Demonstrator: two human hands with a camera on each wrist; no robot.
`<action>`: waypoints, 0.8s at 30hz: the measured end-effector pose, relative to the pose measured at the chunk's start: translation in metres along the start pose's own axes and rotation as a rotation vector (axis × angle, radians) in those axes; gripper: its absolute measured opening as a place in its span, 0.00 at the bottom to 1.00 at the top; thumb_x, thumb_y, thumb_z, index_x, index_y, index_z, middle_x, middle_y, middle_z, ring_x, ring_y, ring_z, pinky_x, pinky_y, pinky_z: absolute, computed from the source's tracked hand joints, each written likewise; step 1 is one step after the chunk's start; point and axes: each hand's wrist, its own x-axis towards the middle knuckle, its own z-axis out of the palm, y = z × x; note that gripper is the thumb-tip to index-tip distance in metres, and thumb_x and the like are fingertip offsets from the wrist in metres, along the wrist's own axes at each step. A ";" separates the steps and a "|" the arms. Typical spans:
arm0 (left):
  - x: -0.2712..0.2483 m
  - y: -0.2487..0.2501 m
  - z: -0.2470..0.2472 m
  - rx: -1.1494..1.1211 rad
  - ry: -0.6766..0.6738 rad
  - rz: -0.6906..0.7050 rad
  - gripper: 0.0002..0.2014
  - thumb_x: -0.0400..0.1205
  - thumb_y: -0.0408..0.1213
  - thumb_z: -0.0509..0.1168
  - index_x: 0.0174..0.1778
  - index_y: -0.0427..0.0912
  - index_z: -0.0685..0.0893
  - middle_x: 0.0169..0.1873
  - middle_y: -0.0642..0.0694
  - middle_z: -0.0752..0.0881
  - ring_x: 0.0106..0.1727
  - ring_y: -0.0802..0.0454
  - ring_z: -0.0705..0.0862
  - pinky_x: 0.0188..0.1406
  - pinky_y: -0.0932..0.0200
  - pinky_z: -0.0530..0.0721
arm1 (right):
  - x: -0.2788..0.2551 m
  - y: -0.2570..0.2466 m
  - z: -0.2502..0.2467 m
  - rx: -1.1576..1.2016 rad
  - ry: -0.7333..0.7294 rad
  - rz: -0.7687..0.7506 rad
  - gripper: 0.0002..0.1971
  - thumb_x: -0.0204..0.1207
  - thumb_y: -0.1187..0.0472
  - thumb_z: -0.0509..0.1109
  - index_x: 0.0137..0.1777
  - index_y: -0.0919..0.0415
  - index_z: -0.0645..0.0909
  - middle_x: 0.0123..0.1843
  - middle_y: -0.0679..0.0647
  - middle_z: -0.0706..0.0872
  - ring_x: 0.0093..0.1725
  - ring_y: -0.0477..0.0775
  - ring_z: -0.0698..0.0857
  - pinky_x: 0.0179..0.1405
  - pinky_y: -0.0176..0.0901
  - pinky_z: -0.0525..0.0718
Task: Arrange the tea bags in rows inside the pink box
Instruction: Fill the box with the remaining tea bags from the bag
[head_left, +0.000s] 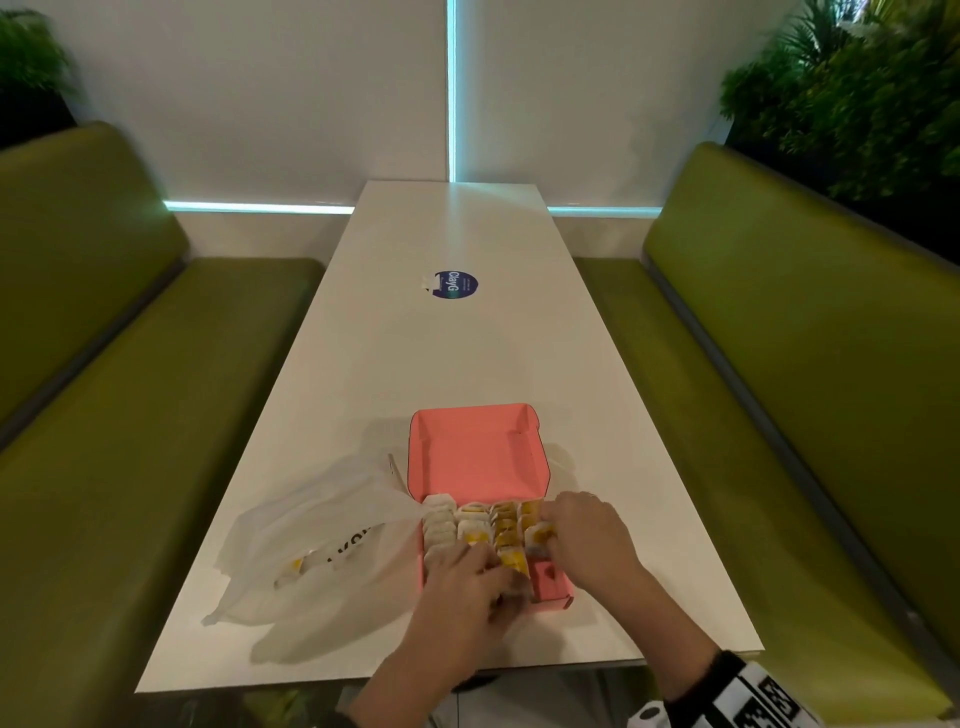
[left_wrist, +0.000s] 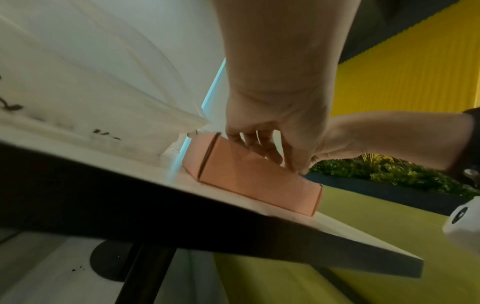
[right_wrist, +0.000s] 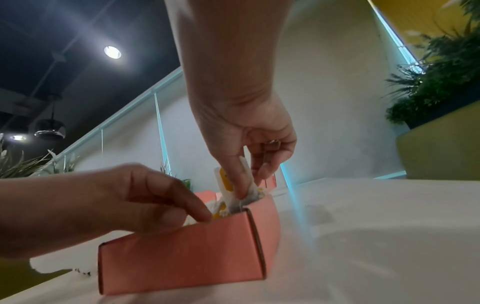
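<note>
The pink box (head_left: 551, 581) stands open near the table's front edge, its lid (head_left: 472, 452) lying flat behind it. Several rows of white and yellow tea bags (head_left: 467, 527) stand on edge inside. My right hand (right_wrist: 246, 185) pinches one tea bag (right_wrist: 225, 181) between thumb and fingers over the right-hand row, half lowered into the box (right_wrist: 182, 257). My left hand (head_left: 491, 564) reaches over the near wall (left_wrist: 249, 181), and its fingers (right_wrist: 200, 211) curl onto the near ends of the middle rows. A bare pink patch shows at the near right corner.
A crumpled white plastic bag (head_left: 311, 551) lies just left of the box, with more tea bags (head_left: 296, 565) showing through it. The long white table (head_left: 441, 353) carries a round blue sticker (head_left: 454, 285) farther back. Green benches (head_left: 130, 415) flank both sides.
</note>
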 end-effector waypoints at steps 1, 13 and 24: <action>-0.001 0.000 0.004 0.052 -0.025 0.031 0.07 0.69 0.51 0.63 0.37 0.59 0.85 0.35 0.58 0.79 0.42 0.59 0.71 0.38 0.61 0.74 | 0.000 -0.001 0.003 -0.036 0.010 -0.001 0.15 0.76 0.67 0.60 0.60 0.57 0.82 0.56 0.55 0.81 0.55 0.56 0.80 0.49 0.42 0.73; -0.009 -0.005 0.022 0.227 -0.077 0.011 0.12 0.70 0.52 0.59 0.37 0.67 0.89 0.29 0.59 0.76 0.39 0.58 0.69 0.33 0.66 0.78 | 0.000 -0.015 0.008 -0.297 -0.081 -0.092 0.14 0.75 0.66 0.57 0.53 0.55 0.82 0.53 0.54 0.85 0.62 0.58 0.75 0.57 0.51 0.65; -0.009 -0.005 0.024 0.161 0.036 0.018 0.13 0.70 0.51 0.59 0.27 0.58 0.88 0.29 0.58 0.78 0.40 0.59 0.68 0.37 0.65 0.69 | -0.005 -0.020 0.023 -0.138 0.066 0.061 0.22 0.44 0.60 0.83 0.39 0.54 0.80 0.31 0.49 0.83 0.40 0.56 0.81 0.34 0.49 0.62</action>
